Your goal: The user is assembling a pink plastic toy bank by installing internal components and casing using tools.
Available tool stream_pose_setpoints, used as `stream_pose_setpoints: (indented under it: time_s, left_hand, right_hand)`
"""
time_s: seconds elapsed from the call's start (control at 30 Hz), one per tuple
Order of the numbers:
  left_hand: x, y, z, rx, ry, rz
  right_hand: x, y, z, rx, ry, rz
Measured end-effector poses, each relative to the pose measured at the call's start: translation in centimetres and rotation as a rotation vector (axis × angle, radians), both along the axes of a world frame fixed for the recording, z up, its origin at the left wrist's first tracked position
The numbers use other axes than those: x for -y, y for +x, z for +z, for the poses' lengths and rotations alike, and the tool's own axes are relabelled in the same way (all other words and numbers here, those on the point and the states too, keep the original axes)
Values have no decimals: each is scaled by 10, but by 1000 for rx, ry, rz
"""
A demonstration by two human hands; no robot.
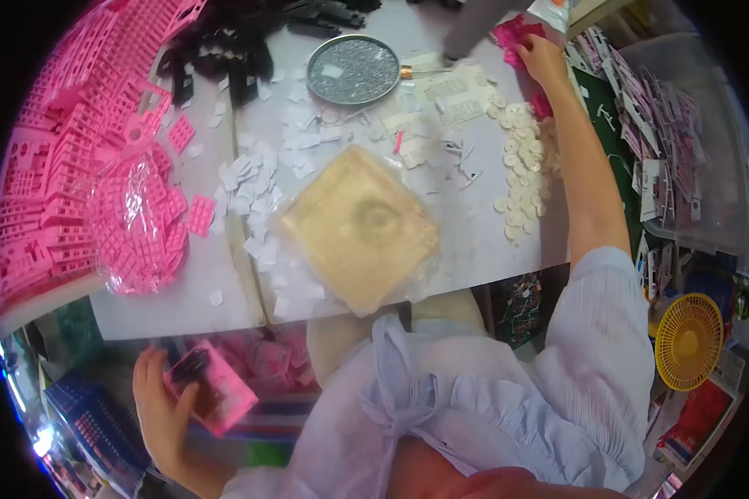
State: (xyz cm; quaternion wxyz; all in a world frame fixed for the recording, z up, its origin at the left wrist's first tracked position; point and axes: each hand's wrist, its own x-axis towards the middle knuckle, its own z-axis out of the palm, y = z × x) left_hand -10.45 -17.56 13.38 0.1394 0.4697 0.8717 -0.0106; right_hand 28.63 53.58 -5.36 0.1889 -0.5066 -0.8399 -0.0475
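My left hand (160,407) is closed round the edge of a pink plastic housing (229,389) with a black piece inside it, held below the table's front edge at the left. My right arm stretches to the far right of the table. There my right hand (543,62) has its fingers closed at some bright pink pieces (509,40), whose kind I cannot make out. Off-white round discs (520,166) lie in a pile nearer me from that hand. A square yellowish block (362,229) with a round mark, on clear plastic film, sits at the table's front middle.
Stacked pink plastic housings (42,175) and a clear bag of pink keypads (137,220) crowd the left. White pieces (254,179) are scattered mid-table. A round tray of small metal parts (354,71) and black parts (225,50) lie farther back. A yellow basket (688,341) stands at right.
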Motion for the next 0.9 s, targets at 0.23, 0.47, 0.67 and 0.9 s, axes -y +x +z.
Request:
stream_pose_setpoints:
  time_s: [0.23, 0.47, 0.67, 0.9]
  left_hand:
    - [-100, 65, -84, 383, 444, -312]
    - [-193, 141, -135, 403, 729, -569]
    - [-201, 141, -146, 296, 506, -662]
    - [-196, 120, -142, 268, 391, -799]
  right_hand:
    - [117, -4, 39, -277, -355, 171]
    - [336, -93, 52, -360, -212, 999]
    - [317, -124, 41, -188, -205, 1125]
    - [340, -113, 41, -162, -355, 852]
